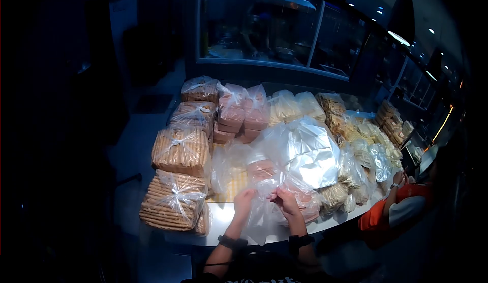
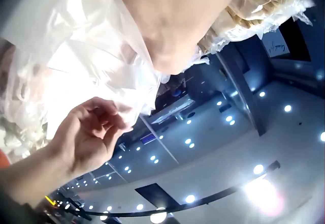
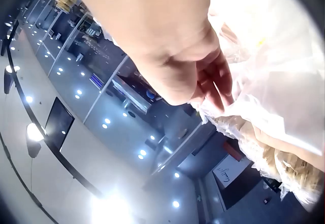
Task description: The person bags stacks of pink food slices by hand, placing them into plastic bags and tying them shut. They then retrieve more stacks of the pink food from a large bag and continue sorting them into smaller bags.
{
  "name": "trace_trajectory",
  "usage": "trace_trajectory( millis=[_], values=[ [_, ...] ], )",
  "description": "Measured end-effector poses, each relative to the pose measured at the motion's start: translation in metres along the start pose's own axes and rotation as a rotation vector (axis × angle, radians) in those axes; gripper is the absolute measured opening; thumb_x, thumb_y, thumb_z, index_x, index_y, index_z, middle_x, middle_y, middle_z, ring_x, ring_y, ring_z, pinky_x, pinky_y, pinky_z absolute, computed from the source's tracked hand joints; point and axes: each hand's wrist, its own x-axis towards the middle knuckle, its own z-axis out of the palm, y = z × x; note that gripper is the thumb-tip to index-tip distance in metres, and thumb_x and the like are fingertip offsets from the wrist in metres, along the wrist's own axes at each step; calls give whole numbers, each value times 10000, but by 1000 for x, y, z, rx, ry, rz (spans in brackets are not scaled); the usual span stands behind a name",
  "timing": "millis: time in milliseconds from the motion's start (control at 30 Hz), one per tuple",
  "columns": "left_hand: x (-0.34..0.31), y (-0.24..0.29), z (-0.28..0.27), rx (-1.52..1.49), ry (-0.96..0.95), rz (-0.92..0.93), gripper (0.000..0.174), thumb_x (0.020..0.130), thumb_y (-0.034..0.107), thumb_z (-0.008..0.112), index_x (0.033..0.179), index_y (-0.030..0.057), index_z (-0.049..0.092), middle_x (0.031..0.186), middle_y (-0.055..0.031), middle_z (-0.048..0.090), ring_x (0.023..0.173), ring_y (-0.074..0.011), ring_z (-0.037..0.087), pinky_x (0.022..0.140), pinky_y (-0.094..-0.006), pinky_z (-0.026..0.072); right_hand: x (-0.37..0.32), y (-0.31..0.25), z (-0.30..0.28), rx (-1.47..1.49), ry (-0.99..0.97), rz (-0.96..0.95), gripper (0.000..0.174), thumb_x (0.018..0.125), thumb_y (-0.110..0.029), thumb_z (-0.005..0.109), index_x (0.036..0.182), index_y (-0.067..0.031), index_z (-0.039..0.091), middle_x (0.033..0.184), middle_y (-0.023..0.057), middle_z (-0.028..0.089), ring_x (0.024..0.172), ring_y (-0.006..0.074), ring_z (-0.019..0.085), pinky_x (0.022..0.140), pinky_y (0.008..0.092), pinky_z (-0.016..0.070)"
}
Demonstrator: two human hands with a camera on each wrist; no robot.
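A thin clear plastic bag (image 1: 258, 224) hangs between the hands at the table's near edge. In the head view my left hand (image 1: 244, 204) pinches its plastic on one side, and my right hand (image 1: 286, 203) grips it on the other. Curled fingers of the right hand (image 3: 175, 61) meet the white-looking plastic in the right wrist view. From the left wrist, the left hand (image 2: 170, 31) fills the top, its fingertips hidden. Just beyond the hands lies a bagged pink stack (image 1: 262, 170), with more pink pieces (image 1: 307, 201) under plastic to the right.
Tied bags of brown stick-like pieces (image 1: 175, 201) line the left side. Bagged pink blocks (image 1: 232, 107) and pale bags (image 1: 284, 107) stand at the back. A large shiny pile of plastic (image 1: 312, 153) covers the middle. At the right, a person in orange (image 1: 373, 222) stands by the table.
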Motion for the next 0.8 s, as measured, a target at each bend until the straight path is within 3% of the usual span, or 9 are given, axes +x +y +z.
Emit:
trace_trajectory(
  millis=[100, 167, 233, 300, 400, 433, 500, 633, 800],
  values=[
    [30, -16, -31, -1109, 247, -465, 203, 974, 103, 486, 1092, 16, 626, 916, -60, 652, 792, -192, 643, 708, -289, 536, 18, 18, -106, 573, -237, -202, 200, 1003, -230, 537, 1034, -51, 619, 902, 50, 656, 866, 191, 637, 836, 329, 510],
    [53, -46, -65, -1307, 272, -708, 223, 976, 76, 434, 1124, 24, 592, 911, -55, 635, 758, -192, 625, 725, -285, 530, -25, -29, -80, 679, 175, -218, 219, 1004, -237, 515, 1075, -52, 608, 1010, 76, 656, 873, 191, 639, 844, 345, 507],
    [71, -91, -89, -1377, 25, -682, 218, 970, 96, 455, 1139, 36, 579, 913, -47, 622, 746, -180, 614, 748, -271, 518, -28, -30, -106, 616, 113, -134, 231, 1005, -226, 493, 1113, -49, 594, 1048, 91, 653, 914, 208, 636, 861, 371, 504],
    [59, -62, -78, -1126, -159, -456, 223, 943, 134, 549, 1145, 48, 586, 933, -43, 627, 778, -166, 619, 767, -258, 506, -19, -2, -187, 589, -273, -26, 340, 983, -234, 530, 1250, -23, 530, 1105, 130, 652, 1053, 265, 616, 962, 412, 470],
    [21, 91, -27, -408, -243, -153, 320, 857, 146, 686, 1123, 34, 547, 1017, -78, 611, 897, -190, 618, 798, -280, 502, -39, -27, -146, -710, 289, 141, 558, 923, -293, 643, 1348, 3, 436, 1212, 204, 585, 1174, 345, 541, 1036, 460, 410],
    [14, 113, -14, -147, -302, -34, 372, 825, 150, 732, 1109, 25, 526, 1051, -95, 598, 942, -203, 614, 811, -293, 502, -35, -8, -140, -1247, 676, -334, 783, 834, -332, 754, 1406, 16, 347, 1330, 279, 467, 1245, 399, 469, 1089, 475, 357],
    [12, 109, 6, 127, -298, 50, 484, 772, 139, 769, 1169, 22, 517, 1124, -104, 591, 1025, -218, 594, 880, -334, 480, -61, -55, -65, -1191, 494, -748, 993, 788, -425, 768, 1468, 42, 214, 1449, 319, 287, 1336, 447, 311, 1113, 521, 280],
    [16, 101, 30, 362, -476, 278, 559, 747, 82, 738, 1241, 32, 481, 1187, -190, 585, 1055, -343, 608, 888, -425, 483, -8, -26, -35, -1416, -43, -770, 659, 849, -322, 721, 1353, 13, 459, 1107, 210, 597, 1087, 305, 555, 1031, 441, 381],
    [13, 99, 6, 831, -169, 300, 542, 716, -40, 623, 1238, 34, 500, 1125, -224, 555, 1015, -435, 570, 875, -502, 468, 0, -30, -39, -1082, -5, -398, 201, 902, -172, 643, 970, 12, 685, 628, 70, 609, 640, 119, 550, 660, 299, 453]
  ],
)
